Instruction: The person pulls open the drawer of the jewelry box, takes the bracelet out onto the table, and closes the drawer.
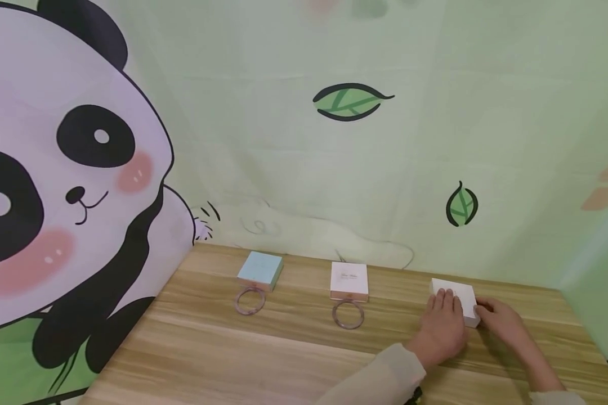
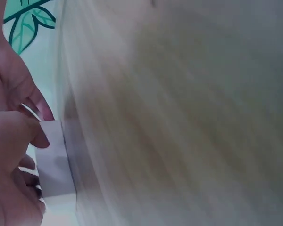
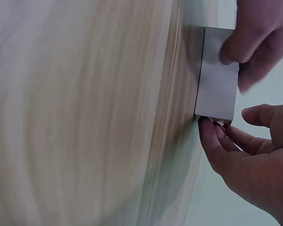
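A small white box (image 1: 467, 292) lies on the wooden table at the right. My left hand (image 1: 442, 329) holds it, fingers across its top; in the left wrist view its thumb presses the box's front face (image 2: 56, 169). At the right end of the box is my right hand (image 1: 504, 325). The right wrist view shows this hand's fingertips (image 3: 207, 129) touching that end, low down, while its thumb stands apart from the box. A small reddish bit shows between those fingers and the end of the box, mostly hidden.
Left of the hands, a white box with a pinkish front (image 1: 349, 275) has a purplish ring (image 1: 335, 322) in front. Farther left, a light blue box (image 1: 261, 267) has a similar ring (image 1: 236, 301) before it. A panda-printed cloth (image 1: 284, 157) hangs behind the wooden table (image 1: 208, 349).
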The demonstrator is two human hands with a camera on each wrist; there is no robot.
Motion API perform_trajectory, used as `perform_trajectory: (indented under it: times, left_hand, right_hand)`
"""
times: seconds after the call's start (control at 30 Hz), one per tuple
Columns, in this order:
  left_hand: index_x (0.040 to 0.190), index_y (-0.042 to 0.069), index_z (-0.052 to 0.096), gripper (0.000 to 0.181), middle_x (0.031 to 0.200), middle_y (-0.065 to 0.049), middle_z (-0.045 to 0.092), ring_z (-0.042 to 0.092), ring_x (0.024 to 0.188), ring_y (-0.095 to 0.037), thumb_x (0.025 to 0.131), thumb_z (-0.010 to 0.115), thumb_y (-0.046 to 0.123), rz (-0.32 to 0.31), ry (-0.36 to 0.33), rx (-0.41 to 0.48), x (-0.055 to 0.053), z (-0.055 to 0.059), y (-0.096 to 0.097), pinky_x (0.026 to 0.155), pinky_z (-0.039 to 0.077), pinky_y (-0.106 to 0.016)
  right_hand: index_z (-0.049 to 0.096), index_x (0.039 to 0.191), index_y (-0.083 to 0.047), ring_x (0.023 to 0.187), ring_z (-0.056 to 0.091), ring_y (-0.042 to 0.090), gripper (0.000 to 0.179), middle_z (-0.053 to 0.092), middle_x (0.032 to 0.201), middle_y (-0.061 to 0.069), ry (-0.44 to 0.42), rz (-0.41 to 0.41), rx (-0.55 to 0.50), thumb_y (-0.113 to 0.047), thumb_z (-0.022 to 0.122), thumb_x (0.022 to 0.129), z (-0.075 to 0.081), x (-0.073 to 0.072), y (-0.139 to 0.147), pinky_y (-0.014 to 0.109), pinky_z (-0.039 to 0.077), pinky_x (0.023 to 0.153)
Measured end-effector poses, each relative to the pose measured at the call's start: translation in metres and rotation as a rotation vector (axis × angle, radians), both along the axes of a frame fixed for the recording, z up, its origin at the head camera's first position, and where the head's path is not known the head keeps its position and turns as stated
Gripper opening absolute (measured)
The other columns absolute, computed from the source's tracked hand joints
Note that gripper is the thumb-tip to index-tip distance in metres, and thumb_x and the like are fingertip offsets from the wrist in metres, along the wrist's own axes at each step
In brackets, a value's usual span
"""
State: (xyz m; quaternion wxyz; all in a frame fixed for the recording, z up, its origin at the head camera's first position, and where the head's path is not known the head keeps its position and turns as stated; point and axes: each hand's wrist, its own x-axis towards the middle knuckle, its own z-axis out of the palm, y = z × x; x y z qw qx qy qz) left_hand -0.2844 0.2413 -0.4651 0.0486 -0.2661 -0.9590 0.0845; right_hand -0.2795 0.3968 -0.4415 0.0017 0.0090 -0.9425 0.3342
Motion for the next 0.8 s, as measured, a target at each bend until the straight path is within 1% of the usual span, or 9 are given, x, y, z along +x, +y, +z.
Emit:
perform_trajectory:
  times: [0.07, 0.13, 0.23, 0.4, 0.47, 0.53, 0.63, 0.7, 0.8]
  left_hand:
    - [0.160, 0.025, 0.031, 0.062, 0.163, 0.007, 0.028, 0.021, 0.152, -0.010, 0.105, 0.042, 0.050, -0.027, 0.003, 0.003, -0.004, -0.003, -0.003, 0.122, 0.021, -0.026]
    - [0.160, 0.025, 0.029, 0.062, 0.164, 0.007, 0.027, 0.021, 0.152, -0.010, 0.105, 0.042, 0.051, -0.056, 0.019, -0.010, -0.007, -0.005, -0.008, 0.122, 0.021, -0.027]
    - [0.160, 0.023, 0.032, 0.062, 0.164, 0.006, 0.027, 0.021, 0.153, -0.011, 0.105, 0.044, 0.050, -0.072, 0.030, -0.011, -0.011, -0.006, -0.013, 0.122, 0.021, -0.026]
    - [0.153, 0.016, 0.042, 0.059, 0.160, 0.002, 0.036, 0.029, 0.150, -0.014, 0.103, 0.049, 0.045, -0.114, 0.095, 0.037, -0.018, -0.003, -0.012, 0.121, 0.025, -0.027]
    - [0.154, 0.016, 0.041, 0.060, 0.160, 0.002, 0.036, 0.029, 0.150, -0.014, 0.102, 0.050, 0.045, -0.102, 0.100, 0.037, -0.022, -0.002, -0.010, 0.121, 0.025, -0.027]
    - [0.158, 0.018, 0.035, 0.064, 0.163, 0.003, 0.030, 0.025, 0.151, -0.012, 0.102, 0.047, 0.048, -0.068, 0.074, 0.012, -0.027, -0.002, -0.009, 0.122, 0.021, -0.027]
    - [0.162, 0.022, 0.025, 0.065, 0.167, 0.006, 0.021, 0.016, 0.154, -0.010, 0.105, 0.041, 0.049, -0.045, 0.035, -0.041, -0.030, -0.005, -0.007, 0.124, 0.014, -0.027]
    - [0.163, 0.023, 0.021, 0.066, 0.168, 0.007, 0.017, 0.012, 0.155, -0.009, 0.106, 0.037, 0.051, -0.050, 0.016, -0.060, -0.030, -0.005, -0.004, 0.124, 0.011, -0.026]
    - [0.164, 0.023, 0.019, 0.067, 0.169, 0.007, 0.015, 0.010, 0.155, -0.009, 0.106, 0.034, 0.054, -0.067, 0.007, -0.079, -0.030, -0.006, -0.001, 0.124, 0.010, -0.025]
  right_hand:
    - [0.047, 0.131, 0.026, 0.111, 0.061, 0.047, 0.047, 0.055, 0.128, 0.044, -0.002, 0.004, -0.015, -0.013, 0.045, 0.106, -0.001, -0.002, -0.004, 0.043, 0.056, 0.084]
    - [0.046, 0.133, 0.026, 0.110, 0.062, 0.044, 0.047, 0.054, 0.129, 0.043, -0.022, -0.004, -0.035, -0.013, 0.043, 0.107, -0.002, -0.004, -0.006, 0.038, 0.057, 0.081]
    - [0.042, 0.135, 0.028, 0.110, 0.064, 0.041, 0.049, 0.051, 0.132, 0.045, -0.073, -0.013, -0.121, -0.013, 0.037, 0.108, -0.002, -0.008, -0.005, 0.036, 0.059, 0.080]
    - [0.038, 0.133, 0.032, 0.099, 0.069, 0.021, 0.050, 0.053, 0.129, 0.046, -0.158, -0.012, -0.300, -0.011, 0.029, 0.109, -0.003, -0.017, -0.001, 0.028, 0.060, 0.079]
    - [0.041, 0.131, 0.032, 0.092, 0.066, 0.010, 0.049, 0.059, 0.121, 0.042, -0.175, -0.012, -0.336, -0.011, 0.031, 0.109, -0.002, -0.020, -0.002, 0.024, 0.059, 0.077]
    - [0.044, 0.128, 0.032, 0.086, 0.062, 0.004, 0.049, 0.065, 0.113, 0.034, -0.185, -0.013, -0.357, -0.012, 0.033, 0.109, -0.002, -0.023, -0.002, 0.022, 0.058, 0.075]
    - [0.044, 0.126, 0.033, 0.080, 0.060, 0.001, 0.049, 0.069, 0.102, 0.020, -0.193, -0.043, -0.384, -0.012, 0.033, 0.109, -0.001, -0.026, -0.002, 0.021, 0.057, 0.072]
    - [0.047, 0.122, 0.032, 0.078, 0.058, 0.001, 0.048, 0.068, 0.096, 0.011, -0.186, -0.064, -0.370, -0.012, 0.034, 0.109, 0.000, -0.026, 0.000, 0.020, 0.056, 0.069]
    - [0.061, 0.102, 0.022, 0.072, 0.055, 0.005, 0.040, 0.064, 0.082, 0.002, -0.147, -0.086, -0.258, -0.011, 0.038, 0.107, 0.000, -0.025, 0.002, 0.021, 0.052, 0.064]
